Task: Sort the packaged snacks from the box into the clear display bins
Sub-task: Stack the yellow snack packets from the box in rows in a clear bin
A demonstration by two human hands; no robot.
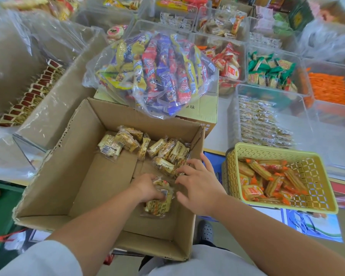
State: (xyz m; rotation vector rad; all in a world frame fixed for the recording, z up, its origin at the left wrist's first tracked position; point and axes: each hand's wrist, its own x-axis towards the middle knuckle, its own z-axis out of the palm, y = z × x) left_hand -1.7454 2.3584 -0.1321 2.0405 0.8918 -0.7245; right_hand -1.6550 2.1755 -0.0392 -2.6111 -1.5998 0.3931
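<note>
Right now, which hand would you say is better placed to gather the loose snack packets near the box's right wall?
Right: the right hand is open, its fingers at the loose snack packets; the left hand is full, gripping a packet stack.

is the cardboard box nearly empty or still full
Nearly empty. The cardboard box shows mostly bare floor; a small cluster of snack packets lies at its far right, and the left hand grips a few more.
</note>
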